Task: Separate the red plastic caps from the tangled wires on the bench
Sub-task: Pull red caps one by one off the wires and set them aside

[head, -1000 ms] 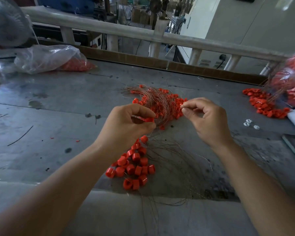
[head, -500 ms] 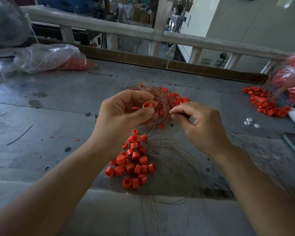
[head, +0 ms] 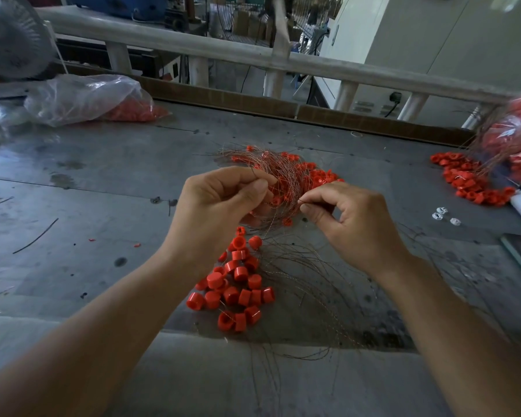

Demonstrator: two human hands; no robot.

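Pinches strands of the tangled wires (head: 283, 173) between thumb and forefinger of the left grip (head: 220, 206), fingers curled. Nips one thin strand at the tangle's near edge with the right grip (head: 355, 224), just beside. Leaves red caps (head: 241, 273) heaped on the bench (head: 103, 182) under the left wrist, beside loose wires (head: 313, 281); more caps threaded in the tangle.

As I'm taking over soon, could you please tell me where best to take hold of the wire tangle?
Probably pinch single strands at the near edge of the wire tangle, from your side: wires loop loose there, while red caps crowd its far right. The left hand and right hand pinch there.
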